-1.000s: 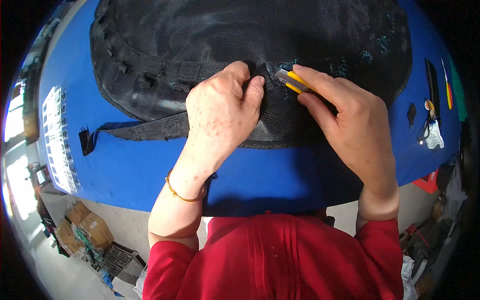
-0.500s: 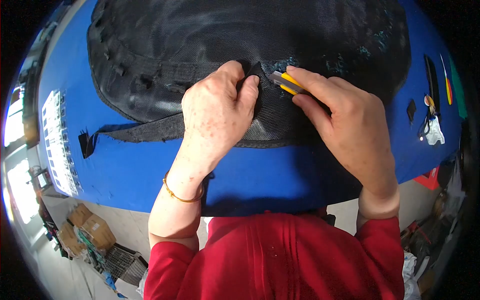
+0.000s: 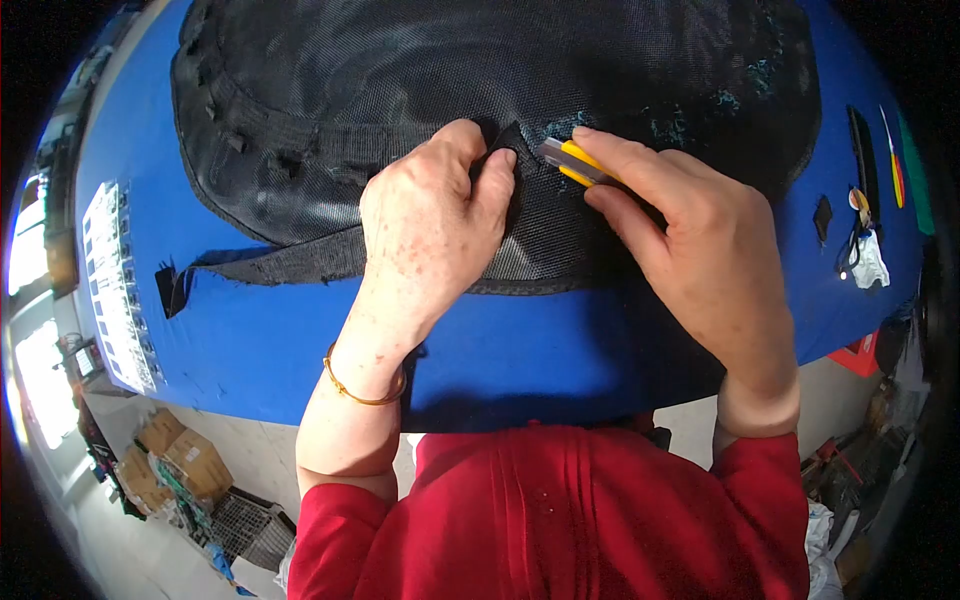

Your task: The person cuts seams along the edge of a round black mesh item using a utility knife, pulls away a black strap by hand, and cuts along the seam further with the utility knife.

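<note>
A large black mesh fabric piece (image 3: 400, 80) lies across the blue table. My left hand (image 3: 435, 205) is closed on a black webbing strap (image 3: 300, 258), pinching it between thumb and fingers; a small pointed end (image 3: 511, 134) sticks up beside the thumb. The strap's loose end trails out to the left. Between the thumb and fingers of my right hand (image 3: 700, 220) is a yellow and grey utility knife (image 3: 578, 162). Its tip points left at the fabric, close to the strap; whether it touches cannot be made out. Teal thread bits (image 3: 570, 126) show on the mesh near the knife.
Right of the fabric on the blue table (image 3: 560, 350) lie a long black strip (image 3: 862, 150), a red-yellow handled tool (image 3: 895, 180), a small black scrap (image 3: 822, 218) and a white crumpled tag (image 3: 870, 262). Clear plastic sheeting (image 3: 120, 290) lies at left. Cardboard boxes (image 3: 185, 460) stand on the floor.
The fabric and my left hand have shifted very slightly left. The utility knife in my right hand has turned a little; both grips stay the same.
</note>
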`<state>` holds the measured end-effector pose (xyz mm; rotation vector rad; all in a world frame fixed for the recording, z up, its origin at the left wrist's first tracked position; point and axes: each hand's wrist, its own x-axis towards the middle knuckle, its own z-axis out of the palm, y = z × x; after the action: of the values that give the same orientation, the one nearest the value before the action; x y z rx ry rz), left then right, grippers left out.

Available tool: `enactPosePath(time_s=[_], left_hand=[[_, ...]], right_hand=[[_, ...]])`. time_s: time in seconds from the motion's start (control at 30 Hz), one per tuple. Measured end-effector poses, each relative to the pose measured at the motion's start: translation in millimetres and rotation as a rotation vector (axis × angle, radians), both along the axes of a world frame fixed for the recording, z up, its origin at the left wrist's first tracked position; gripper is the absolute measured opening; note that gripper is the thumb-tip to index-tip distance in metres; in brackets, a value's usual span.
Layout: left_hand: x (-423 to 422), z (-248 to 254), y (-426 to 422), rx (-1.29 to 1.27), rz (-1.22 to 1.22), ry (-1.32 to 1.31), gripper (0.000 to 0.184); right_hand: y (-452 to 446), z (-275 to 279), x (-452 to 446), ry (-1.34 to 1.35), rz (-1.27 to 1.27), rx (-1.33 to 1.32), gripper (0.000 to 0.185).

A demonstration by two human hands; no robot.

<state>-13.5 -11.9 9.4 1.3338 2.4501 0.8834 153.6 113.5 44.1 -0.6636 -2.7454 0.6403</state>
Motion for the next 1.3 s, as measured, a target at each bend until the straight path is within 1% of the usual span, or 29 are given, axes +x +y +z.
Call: enactPosePath(time_s=[0.3, 0.6, 0.83, 1.0, 1.3], left_hand=[[0.7, -1.3, 0.5, 0.023, 0.010, -0.030, 0.022], [0.0, -0.4, 0.0, 0.010, -0.001, -0.005, 0.023], [0.3, 0.6, 0.5, -0.002, -0.003, 0.002, 0.023], [-1.1, -0.5, 0.2, -0.004, -0.006, 0.006, 0.023], [-0.4, 0.0, 0.4, 0.004, -0.002, -0.004, 0.022]], right_hand=[[-3.8, 3.4, 2.3, -0.084, -0.004, 0.054, 0.036], [-2.7, 2.7, 0.6, -0.042, -0.002, 0.052, 0.036], [-1.6, 3.9, 3.4, -0.080, -0.001, 0.059, 0.036], [0.6, 1.6, 0.6, -0.007, 0.000, 0.051, 0.035], [0.3, -4.9, -0.2, 0.001, 0.014, 0.056, 0.037]])
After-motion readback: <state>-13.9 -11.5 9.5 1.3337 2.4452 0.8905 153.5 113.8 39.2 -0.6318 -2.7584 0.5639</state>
